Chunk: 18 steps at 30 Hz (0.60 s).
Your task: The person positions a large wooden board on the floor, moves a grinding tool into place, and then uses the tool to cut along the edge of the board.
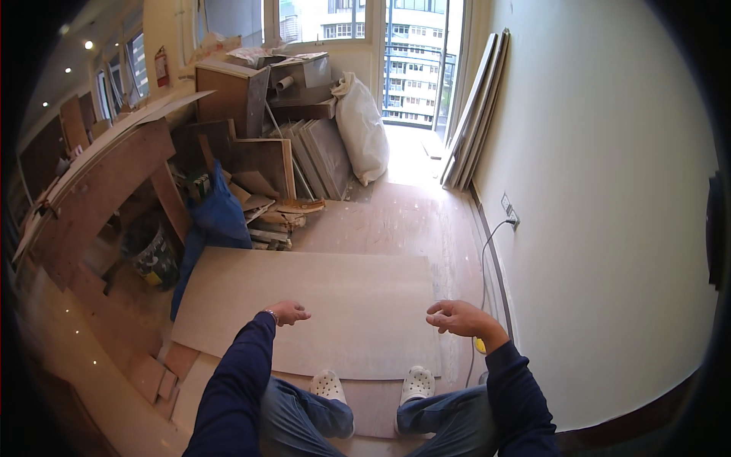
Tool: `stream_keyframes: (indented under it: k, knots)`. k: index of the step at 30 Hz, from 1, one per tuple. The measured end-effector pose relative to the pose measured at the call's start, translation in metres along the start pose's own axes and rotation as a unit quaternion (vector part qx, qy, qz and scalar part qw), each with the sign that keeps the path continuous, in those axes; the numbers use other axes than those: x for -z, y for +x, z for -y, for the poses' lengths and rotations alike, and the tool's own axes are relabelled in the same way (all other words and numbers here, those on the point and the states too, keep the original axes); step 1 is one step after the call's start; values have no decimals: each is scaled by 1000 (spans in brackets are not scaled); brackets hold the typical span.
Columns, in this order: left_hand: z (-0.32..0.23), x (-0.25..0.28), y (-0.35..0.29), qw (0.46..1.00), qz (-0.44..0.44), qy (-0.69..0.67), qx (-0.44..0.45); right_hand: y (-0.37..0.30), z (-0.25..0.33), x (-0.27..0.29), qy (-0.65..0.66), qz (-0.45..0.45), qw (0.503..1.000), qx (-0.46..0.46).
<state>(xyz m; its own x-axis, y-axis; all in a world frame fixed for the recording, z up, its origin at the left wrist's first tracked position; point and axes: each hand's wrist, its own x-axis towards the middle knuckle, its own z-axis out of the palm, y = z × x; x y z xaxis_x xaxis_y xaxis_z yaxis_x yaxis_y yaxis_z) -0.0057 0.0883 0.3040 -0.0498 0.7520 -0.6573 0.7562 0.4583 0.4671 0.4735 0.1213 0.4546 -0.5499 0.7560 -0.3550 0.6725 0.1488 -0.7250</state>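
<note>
A large pale plywood sheet (358, 286) lies flat on the floor in front of my feet. My left hand (289, 312) is held above its middle, fingers loosely bent and apart, with nothing in them. Over the sheet's right edge hovers my right hand (458, 317), also empty, its fingers half curled and apart. Both hands appear clear of the wood. White clogs (328, 386) are on my feet at the sheet's near edge.
Boxes, panels and scrap wood (266, 221) pile up at the back left beside a white sack (359, 129). A bucket (154, 259) and blue plastic sheeting (218, 213) are at left. Long boards (480, 114) lean on the right wall; a plugged-in cord (485, 255) runs below.
</note>
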Motion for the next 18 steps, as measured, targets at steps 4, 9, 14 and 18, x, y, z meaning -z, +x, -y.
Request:
stream_keyframes:
  k: [4,9,14,18]
  knots:
    - [2,3,-2,1000,-10,0,12,-2,-7,2,4,-10,1000,-1]
    - [15,-2,-5,1000,-17,-6,5,-6,-15,7,32,-24,999,-19]
    - [1,-15,17,993,-7,93,-65,-20,-34,26,61,-114,990,-48]
    - [74,31,16,967,-76,236,-52,-8,-26,11,146,-127,981,27]
